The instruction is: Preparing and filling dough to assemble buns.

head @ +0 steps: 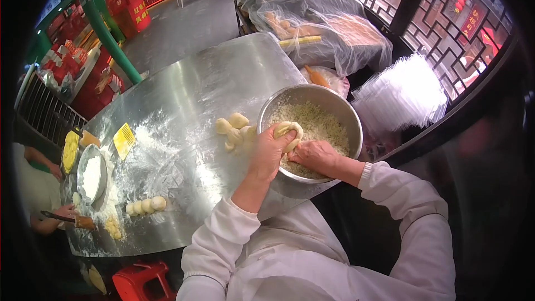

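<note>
My left hand (266, 150) holds a cupped piece of pale dough (295, 126) above the near left part of a large steel bowl (356, 127). The thumb presses at the dough's opening. My right hand (318, 158) is low in the bowl, just below the dough, with curled fingers; whether they pinch anything is hidden. Crumbly, pale yellow-green filling (319, 119) covers the bottom of the bowl. Left of the bowl, several dough pieces (236, 127) lie in a cluster on the steel table (221, 71).
Several dough balls (146, 205) sit in a row at the left. Beyond them are a bowl of flour (92, 177), a yellow slotted scraper (124, 140) and a co-worker's hand (64, 211). Plastic-covered trays (309, 12) stand behind; a red stool (142, 280) is below.
</note>
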The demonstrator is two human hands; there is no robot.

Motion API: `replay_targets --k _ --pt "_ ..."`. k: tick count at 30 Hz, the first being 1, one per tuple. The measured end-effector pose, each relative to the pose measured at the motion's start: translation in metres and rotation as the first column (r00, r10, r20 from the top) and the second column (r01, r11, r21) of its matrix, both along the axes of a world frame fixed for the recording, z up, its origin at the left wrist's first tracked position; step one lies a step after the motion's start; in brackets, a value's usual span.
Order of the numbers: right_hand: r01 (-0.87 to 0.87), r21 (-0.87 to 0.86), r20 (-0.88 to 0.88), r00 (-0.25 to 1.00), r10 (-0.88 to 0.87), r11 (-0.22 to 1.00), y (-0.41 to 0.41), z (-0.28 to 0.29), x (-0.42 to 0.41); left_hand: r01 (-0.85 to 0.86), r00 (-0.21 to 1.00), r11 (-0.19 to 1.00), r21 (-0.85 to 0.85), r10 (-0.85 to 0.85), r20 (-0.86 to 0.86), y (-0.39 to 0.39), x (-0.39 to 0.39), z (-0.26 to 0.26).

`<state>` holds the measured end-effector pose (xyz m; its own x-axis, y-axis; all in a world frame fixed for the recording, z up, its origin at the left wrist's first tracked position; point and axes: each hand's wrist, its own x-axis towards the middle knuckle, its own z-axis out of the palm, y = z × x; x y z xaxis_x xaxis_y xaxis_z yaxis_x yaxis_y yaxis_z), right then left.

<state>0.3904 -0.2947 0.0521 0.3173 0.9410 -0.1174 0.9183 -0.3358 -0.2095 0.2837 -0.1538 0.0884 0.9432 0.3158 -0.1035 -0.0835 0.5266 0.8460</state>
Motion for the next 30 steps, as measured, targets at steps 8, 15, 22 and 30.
replay_targets --k 8,15,22,30 --pt "0.135 0.123 -0.103 0.987 -0.122 0.983 -0.011 0.045 0.042 -0.092 0.986 0.98 0.175 0.114 -0.119 0.01 0.026 -0.021" --pt "0.02 0.414 -0.324 0.937 0.127 0.91 -0.008 0.067 0.051 0.042 0.992 0.999 0.027 -0.039 -0.121 -0.005 0.04 -0.016" --pt "0.068 0.544 -0.339 0.929 0.145 0.837 -0.008 0.038 0.05 0.032 0.994 0.977 0.211 -0.008 -0.112 -0.012 0.047 -0.023" --pt "0.171 0.555 -0.249 0.968 -0.034 0.814 -0.033 0.035 0.064 -0.01 0.998 0.997 0.082 0.015 -0.054 -0.006 0.046 -0.015"
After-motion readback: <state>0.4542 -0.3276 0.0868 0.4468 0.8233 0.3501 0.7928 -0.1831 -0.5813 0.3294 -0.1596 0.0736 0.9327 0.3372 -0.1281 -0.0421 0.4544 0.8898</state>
